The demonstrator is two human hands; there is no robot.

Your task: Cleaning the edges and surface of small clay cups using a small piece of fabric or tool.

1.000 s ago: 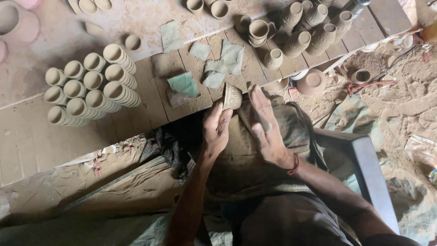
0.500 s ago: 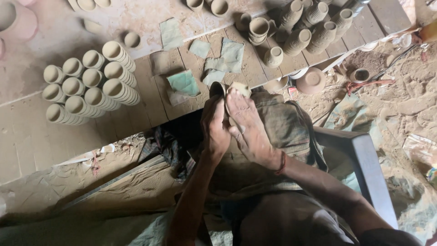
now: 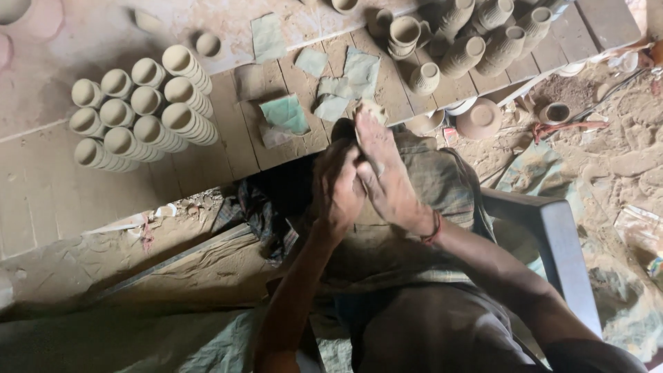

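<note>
While the left hand [image 3: 338, 190] and right hand [image 3: 383, 176] press flat together around a small pale clay piece [image 3: 369, 110], at twelve o'clock over the wooden counter [image 3: 228, 145], even pressure seems best.

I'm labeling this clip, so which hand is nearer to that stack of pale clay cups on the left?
Left. The left hand sits on the stack's side of the lap; the right hand presses against it, farther from the stack of clay cups.
</note>
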